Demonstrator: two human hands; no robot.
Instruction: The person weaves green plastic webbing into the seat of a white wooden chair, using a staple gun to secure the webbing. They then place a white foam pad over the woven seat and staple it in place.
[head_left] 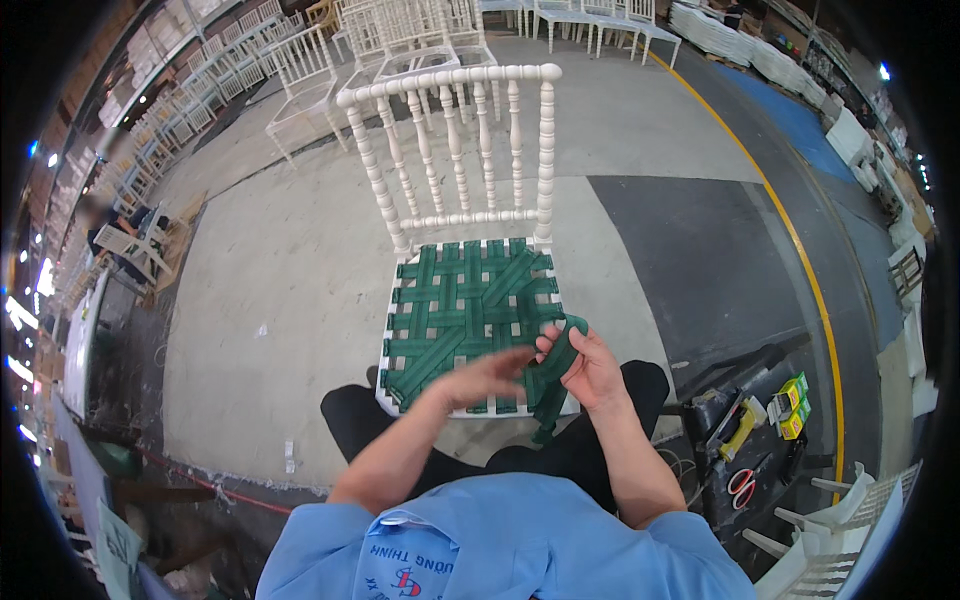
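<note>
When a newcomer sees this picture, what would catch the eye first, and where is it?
Probably the white chair in the centre, its seat crossed by woven green straps. At the seat's near right edge, the right hand grips a loose green strap, and the left hand beside it looks blurred. At lower right, red-handled scissors lie on a dark surface.

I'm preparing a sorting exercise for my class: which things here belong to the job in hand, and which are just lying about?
Belongs to the job:
White chair
Green woven webbing on its seat
Loose green strap, held in the right hand
Probably: red-handled scissors and yellow tool, set aside at right

Lying about:
Other white chairs behind
Pale scrap on the floor
</note>
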